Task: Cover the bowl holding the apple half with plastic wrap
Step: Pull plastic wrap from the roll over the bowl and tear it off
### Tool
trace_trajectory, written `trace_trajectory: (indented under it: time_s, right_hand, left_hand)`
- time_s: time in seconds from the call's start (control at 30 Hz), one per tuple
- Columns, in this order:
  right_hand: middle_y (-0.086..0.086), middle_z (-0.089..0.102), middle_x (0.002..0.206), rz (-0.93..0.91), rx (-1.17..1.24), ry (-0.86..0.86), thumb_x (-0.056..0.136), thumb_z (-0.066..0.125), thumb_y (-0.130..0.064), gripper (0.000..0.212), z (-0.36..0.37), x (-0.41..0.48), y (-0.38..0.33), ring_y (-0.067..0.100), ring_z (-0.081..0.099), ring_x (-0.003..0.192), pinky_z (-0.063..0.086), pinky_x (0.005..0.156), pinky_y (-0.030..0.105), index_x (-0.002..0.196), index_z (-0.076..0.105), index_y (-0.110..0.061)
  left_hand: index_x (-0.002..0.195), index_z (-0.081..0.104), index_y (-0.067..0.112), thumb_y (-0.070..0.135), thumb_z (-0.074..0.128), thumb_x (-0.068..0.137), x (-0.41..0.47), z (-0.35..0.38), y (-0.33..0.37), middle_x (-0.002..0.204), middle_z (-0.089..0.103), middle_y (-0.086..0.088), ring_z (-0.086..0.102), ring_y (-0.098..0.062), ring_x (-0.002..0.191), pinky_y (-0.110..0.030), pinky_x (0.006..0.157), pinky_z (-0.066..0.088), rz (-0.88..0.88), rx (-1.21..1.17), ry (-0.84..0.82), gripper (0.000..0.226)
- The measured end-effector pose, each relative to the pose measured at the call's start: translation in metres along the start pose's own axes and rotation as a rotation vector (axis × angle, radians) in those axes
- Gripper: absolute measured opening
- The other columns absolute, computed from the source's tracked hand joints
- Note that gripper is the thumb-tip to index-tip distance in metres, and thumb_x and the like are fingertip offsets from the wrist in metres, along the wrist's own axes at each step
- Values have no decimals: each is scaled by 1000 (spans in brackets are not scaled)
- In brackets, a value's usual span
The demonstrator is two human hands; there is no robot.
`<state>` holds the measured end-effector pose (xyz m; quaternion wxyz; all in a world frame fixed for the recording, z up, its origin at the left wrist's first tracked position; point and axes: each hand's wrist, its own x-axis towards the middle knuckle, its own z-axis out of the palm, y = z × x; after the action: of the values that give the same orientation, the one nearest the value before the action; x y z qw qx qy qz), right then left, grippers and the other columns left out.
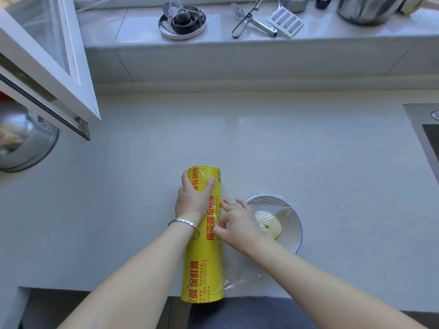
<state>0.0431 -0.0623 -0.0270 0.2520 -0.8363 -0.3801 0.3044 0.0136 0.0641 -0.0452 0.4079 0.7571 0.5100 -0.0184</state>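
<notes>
A large yellow roll of plastic wrap [203, 236] printed with red lettering is laid lengthwise on the pale grey counter [261, 143], its near end reaching the counter's front edge. The far part of the roll is gripped from above by the left hand [193, 198], with the fingers curled over one side and the thumb over the other; a silver bracelet [186, 224] is worn on that wrist. The right hand [237, 222] is held just beside the roll's right side, its thumb and forefinger pinched together at the roll's surface, where a thin edge of clear film appears to be caught, though this cannot be told for certain.

Just to the right of the roll, a white bowl [298, 224] is set on the counter, partly hidden by the right wrist. An apple half [272, 224] is seen inside it, cut face up. Clear film [268, 203] is stretched across the bowl's top, and more loose, crinkled film is spread on the counter between the bowl and the roll's near end.

Along the raised ledge [237, 55] at the back, a round metal tray [181, 20] of small items, tongs [247, 17], a grater [285, 22] and a steel pot [368, 8] are lined up. A shiny metal bowl [21, 141] is seen at the left, under an open window frame [47, 67].
</notes>
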Motion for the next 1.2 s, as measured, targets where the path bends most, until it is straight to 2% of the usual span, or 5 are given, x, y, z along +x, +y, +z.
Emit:
trace_trajectory:
  time_s: [0.27,0.63,0.8,1.07,1.2]
  right_hand:
    - [5,77,89,-48,-141,145,50,61,-19,15,4,2,10,23,72,88,52,81,49,36,57,-17]
    - [-6,72,102,-180,-331,120,67,36,-28,35,6,-27,11,17,66,105,46,96,42,53,68,-34]
    - [7,35,149,-114,-75,-29,84,34,-45,49,4,-34,5,18,17,143,-9,115,27,89,71,-12]
    - [10,47,141,-76,-89,-5,79,49,-31,35,14,-27,-2,18,30,140,-8,112,29,64,71,-8]
    - [9,73,102,-59,-207,144,58,50,-26,25,23,-25,2,25,66,105,25,101,52,37,62,-18]
  left_hand:
    - [144,14,26,61,49,82,0,-2,0,132,52,-14,56,-33,112,-44,92,48,-4,-30,-13,79]
    - [143,16,25,60,50,82,0,-4,-3,133,52,-15,54,-35,115,-47,96,47,3,-55,-19,78]
    - [144,15,25,61,49,82,0,-4,-3,133,52,-15,54,-35,115,-47,96,47,6,-52,-19,79]
    - [144,14,24,59,49,83,-1,-3,-2,135,49,-16,54,-35,116,-44,93,47,18,-42,-17,78]
    - [144,13,24,58,49,83,-1,-2,-1,134,50,-15,54,-35,115,-43,91,47,21,-35,-12,78]
